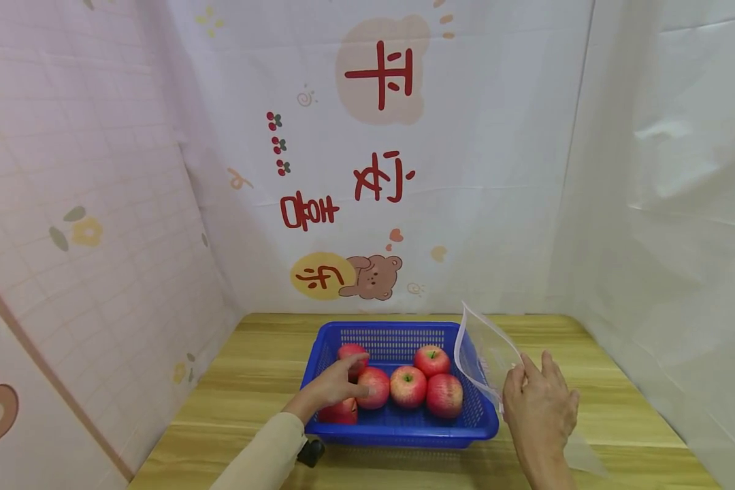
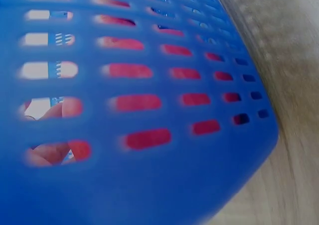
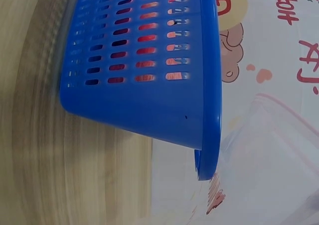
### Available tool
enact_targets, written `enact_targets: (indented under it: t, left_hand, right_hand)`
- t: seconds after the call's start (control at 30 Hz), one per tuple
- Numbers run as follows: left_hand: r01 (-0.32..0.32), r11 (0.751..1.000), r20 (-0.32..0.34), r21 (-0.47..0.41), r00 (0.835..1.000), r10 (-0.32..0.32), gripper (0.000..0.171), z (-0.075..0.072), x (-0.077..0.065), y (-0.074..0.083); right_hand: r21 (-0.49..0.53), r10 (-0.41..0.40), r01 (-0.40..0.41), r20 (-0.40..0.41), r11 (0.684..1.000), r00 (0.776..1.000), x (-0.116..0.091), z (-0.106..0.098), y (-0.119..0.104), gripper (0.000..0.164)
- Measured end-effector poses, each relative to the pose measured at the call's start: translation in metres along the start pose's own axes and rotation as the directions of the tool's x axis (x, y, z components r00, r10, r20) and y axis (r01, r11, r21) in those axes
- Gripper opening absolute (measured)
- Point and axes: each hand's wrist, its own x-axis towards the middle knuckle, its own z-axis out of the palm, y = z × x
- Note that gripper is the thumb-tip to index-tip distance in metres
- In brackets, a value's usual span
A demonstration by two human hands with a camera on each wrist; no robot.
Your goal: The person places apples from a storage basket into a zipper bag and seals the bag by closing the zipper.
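Observation:
Several red apples sit in a blue plastic basket [image 1: 398, 433]. My left hand [image 1: 337, 382] reaches over the basket's left side, its thumb and fingers spread at the near side of one apple [image 1: 376, 389]. Another apple [image 1: 350, 351] is partly hidden behind its fingers, and a front-left apple [image 1: 341, 412] lies under the wrist. My right hand [image 1: 540, 401] pinches the edge of a clear zip bag [image 1: 493, 350] beside the basket's right end. The bag's mouth gapes toward the basket and overlaps its right rim. In the right wrist view the bag [image 3: 279, 160] appears beyond the rim.
The basket stands on a wood-grain table [image 1: 245, 367]. Behind it hangs a white printed cloth [image 1: 496, 170], with cloth walls at the left and right. More apples [image 1: 408, 386] lie in the basket's middle and right. A dark object [image 1: 311, 452] is at the left wrist.

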Motion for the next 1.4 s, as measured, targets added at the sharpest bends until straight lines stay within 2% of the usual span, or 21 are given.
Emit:
enact_targets:
  t: [0.53,0.83,1.13,1.4]
  left_hand:
    - [0.054,0.997,-0.006,0.046,0.999,-0.054,0.073,0.007,0.011,-0.001]
    - [-0.006,0.998,0.0,0.068,1.0,0.006,0.07,0.009,0.017,-0.004]
    - [-0.006,0.977,0.009,0.211,1.0,0.004,0.064,0.012,0.021,-0.005]
    - [-0.033,0.962,0.013,0.271,0.999,0.03,0.061,0.014,0.021,-0.007]
  right_hand:
    - [0.008,-0.012,0.012,-0.001,1.0,1.0,-0.001,-0.001,-0.002,0.035]
    - [0.007,-0.015,0.015,-0.003,1.0,1.0,-0.001,0.002,-0.002,0.034]
    - [0.013,-0.003,0.003,0.005,1.0,1.0,-0.001,0.001,-0.004,0.034]
    - [0.009,0.003,-0.003,0.017,1.0,1.0,-0.002,0.002,-0.004,0.035]
